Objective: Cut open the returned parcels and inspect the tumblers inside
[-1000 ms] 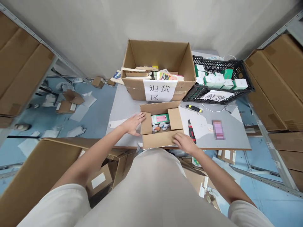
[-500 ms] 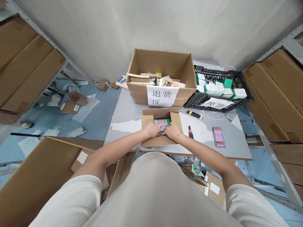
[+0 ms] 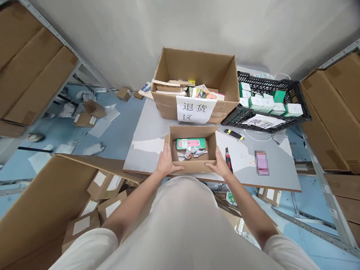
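A small cardboard box [image 3: 194, 167] stands on the table in front of me with its flaps up. My left hand [image 3: 165, 161] grips its left near corner, fingers along the side and thumb across the front wall. At the right near corner, my right hand [image 3: 221, 165] holds the box the same way. Inside, a green and pink packet-like box [image 3: 191, 143] lies along the back wall, with crumpled paper [image 3: 192, 152] in front of it. A red and black utility knife [image 3: 228, 160] is just right of my right hand.
Behind stands a large labelled carton [image 3: 197, 108] of books. To its right, a black crate [image 3: 267, 120] holds white and green boxes. A yellow and black utility knife [image 3: 234, 134] and a pink item [image 3: 262, 163] lie on the table [image 3: 146, 131]. A big carton [image 3: 36, 210] of parcels is lower left.
Both hands have come out of the small box and moved apart to its outer sides. The flaps now stand upright, and the green box and crumpled paper show more fully.
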A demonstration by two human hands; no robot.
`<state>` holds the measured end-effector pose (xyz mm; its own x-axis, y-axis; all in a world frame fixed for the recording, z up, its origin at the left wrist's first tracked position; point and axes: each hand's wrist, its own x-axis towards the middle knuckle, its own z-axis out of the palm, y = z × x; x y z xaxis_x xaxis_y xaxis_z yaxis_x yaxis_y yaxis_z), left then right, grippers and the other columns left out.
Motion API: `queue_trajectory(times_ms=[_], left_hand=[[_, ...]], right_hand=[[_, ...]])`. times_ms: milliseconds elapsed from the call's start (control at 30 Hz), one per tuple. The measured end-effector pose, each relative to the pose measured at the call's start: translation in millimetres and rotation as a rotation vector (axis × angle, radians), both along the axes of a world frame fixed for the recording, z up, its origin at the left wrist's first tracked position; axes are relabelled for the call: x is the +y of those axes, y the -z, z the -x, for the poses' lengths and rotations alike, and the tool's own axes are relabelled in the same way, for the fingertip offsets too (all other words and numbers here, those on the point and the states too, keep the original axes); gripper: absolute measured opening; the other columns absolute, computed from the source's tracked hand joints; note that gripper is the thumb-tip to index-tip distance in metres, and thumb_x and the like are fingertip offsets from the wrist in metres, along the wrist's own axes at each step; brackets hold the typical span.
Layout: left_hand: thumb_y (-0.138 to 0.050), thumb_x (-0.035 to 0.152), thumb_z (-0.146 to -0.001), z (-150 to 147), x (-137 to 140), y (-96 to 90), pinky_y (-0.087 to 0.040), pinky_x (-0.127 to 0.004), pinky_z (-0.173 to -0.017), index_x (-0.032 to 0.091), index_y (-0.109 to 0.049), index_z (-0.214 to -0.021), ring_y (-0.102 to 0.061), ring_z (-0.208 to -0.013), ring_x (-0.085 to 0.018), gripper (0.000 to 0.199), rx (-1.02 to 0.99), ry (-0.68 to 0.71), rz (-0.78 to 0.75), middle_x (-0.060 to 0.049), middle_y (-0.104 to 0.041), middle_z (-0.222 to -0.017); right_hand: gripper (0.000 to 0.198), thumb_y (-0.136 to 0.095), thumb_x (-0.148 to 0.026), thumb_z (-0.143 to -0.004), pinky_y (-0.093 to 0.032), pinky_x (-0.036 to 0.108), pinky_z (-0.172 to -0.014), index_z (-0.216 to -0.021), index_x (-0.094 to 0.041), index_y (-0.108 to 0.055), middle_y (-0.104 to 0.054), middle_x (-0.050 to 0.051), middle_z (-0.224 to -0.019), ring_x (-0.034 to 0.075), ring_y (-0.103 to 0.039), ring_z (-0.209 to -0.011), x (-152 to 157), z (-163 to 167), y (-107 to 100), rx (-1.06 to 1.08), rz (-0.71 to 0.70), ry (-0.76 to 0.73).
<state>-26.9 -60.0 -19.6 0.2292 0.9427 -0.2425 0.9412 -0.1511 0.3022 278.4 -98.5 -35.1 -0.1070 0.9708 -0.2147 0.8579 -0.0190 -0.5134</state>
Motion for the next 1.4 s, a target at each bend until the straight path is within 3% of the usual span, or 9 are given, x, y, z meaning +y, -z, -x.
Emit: queue_trajectory(times_ms=[100,200,300,367,533,767,967,1133,1400], left_hand=[[-0.072,0.075,-0.052,2.6,1.1,3.7,-0.026,-0.055,-0.113,0.003,0.005,-0.151,-0.013,-0.148,-0.038,0.145,-0.043,-0.005,-0.023,-0.031,-0.012,-0.156],[-0.070,0.077,-0.052,4.8,1.2,-4.9,-0.021,-0.063,-0.112,0.004,-0.002,-0.152,-0.012,-0.147,-0.043,0.141,-0.020,0.002,-0.033,-0.031,-0.011,-0.157],[-0.065,0.079,-0.056,3.1,2.5,-22.4,-0.011,-0.070,-0.110,0.004,-0.013,-0.151,-0.006,-0.146,-0.047,0.132,0.063,0.027,-0.058,-0.031,-0.010,-0.157],[-0.061,0.077,-0.063,-3.5,4.9,-36.3,-0.004,-0.071,-0.111,0.004,-0.021,-0.150,-0.006,-0.146,-0.046,0.120,0.124,0.085,-0.053,-0.030,-0.014,-0.157],[-0.050,0.069,-0.079,-36.4,4.5,-53.5,-0.007,-0.060,-0.116,0.007,-0.035,-0.146,-0.023,-0.144,-0.039,0.093,0.101,0.287,0.054,-0.026,-0.034,-0.151],[-0.056,0.068,-0.078,-52.3,-15.4,-22.9,-0.018,-0.058,-0.113,0.016,-0.040,-0.142,-0.044,-0.131,-0.035,0.083,0.028,0.286,0.083,-0.022,-0.051,-0.139],[-0.060,0.067,-0.076,-49.8,-18.9,-15.7,-0.027,-0.053,-0.107,0.018,-0.049,-0.132,-0.055,-0.114,-0.033,0.075,0.024,0.293,0.063,-0.018,-0.062,-0.119],[-0.065,0.067,-0.072,-51.3,-20.3,-13.5,-0.028,-0.051,-0.105,0.016,-0.051,-0.130,-0.056,-0.111,-0.033,0.077,0.037,0.311,0.045,-0.018,-0.063,-0.116],[-0.059,0.067,-0.077,-50.8,-15.5,-13.8,-0.031,-0.048,-0.101,0.017,-0.050,-0.130,-0.056,-0.111,-0.033,0.074,0.057,0.304,0.045,-0.018,-0.063,-0.119]], right_hand=[[0.102,-0.055,-0.060,-0.084,-0.028,0.054,-0.112,-0.154,-0.013,0.002,-0.011,0.026,-0.159,0.034,-0.015,-0.148,3.8,-2.2,-13.7,-0.125,0.025,-0.026],[0.081,-0.053,-0.056,-0.087,-0.025,0.065,-0.108,-0.148,-0.010,-0.027,-0.021,0.029,-0.155,0.043,-0.019,-0.144,19.2,-1.8,-47.3,-0.379,-0.028,-0.087],[0.042,-0.047,-0.025,-0.092,-0.038,0.049,-0.103,-0.131,-0.011,-0.050,-0.047,0.026,-0.138,0.036,-0.050,-0.125,53.0,16.7,-76.7,-0.474,-0.029,-0.239],[0.036,-0.044,-0.010,-0.088,-0.046,0.037,-0.093,-0.122,-0.012,-0.056,-0.057,0.022,-0.123,0.028,-0.060,-0.110,83.0,39.3,-80.6,-0.498,0.081,-0.328],[0.036,-0.041,-0.003,-0.087,-0.049,0.037,-0.087,-0.120,-0.009,-0.055,-0.060,0.023,-0.115,0.028,-0.061,-0.109,138.5,83.7,-38.2,-0.592,0.275,-0.324],[0.054,-0.061,-0.005,-0.077,-0.044,0.039,-0.097,-0.128,-0.013,-0.044,-0.043,0.023,-0.135,0.031,-0.047,-0.124,135.4,63.1,11.0,-0.561,0.293,-0.422],[0.065,-0.074,-0.022,-0.069,-0.043,0.033,-0.093,-0.124,-0.014,-0.041,-0.049,0.017,-0.125,0.029,-0.051,-0.116,133.0,51.4,27.4,-0.477,0.325,-0.450],[0.066,-0.068,-0.011,-0.068,-0.041,0.036,-0.093,-0.126,-0.013,-0.037,-0.048,0.020,-0.127,0.031,-0.048,-0.119,124.5,53.5,37.7,-0.472,0.308,-0.413],[0.059,-0.065,-0.016,-0.069,-0.038,0.037,-0.094,-0.123,-0.016,-0.041,-0.050,0.015,-0.123,0.030,-0.049,-0.112,128.7,49.2,13.3,-0.368,0.194,-0.489]])
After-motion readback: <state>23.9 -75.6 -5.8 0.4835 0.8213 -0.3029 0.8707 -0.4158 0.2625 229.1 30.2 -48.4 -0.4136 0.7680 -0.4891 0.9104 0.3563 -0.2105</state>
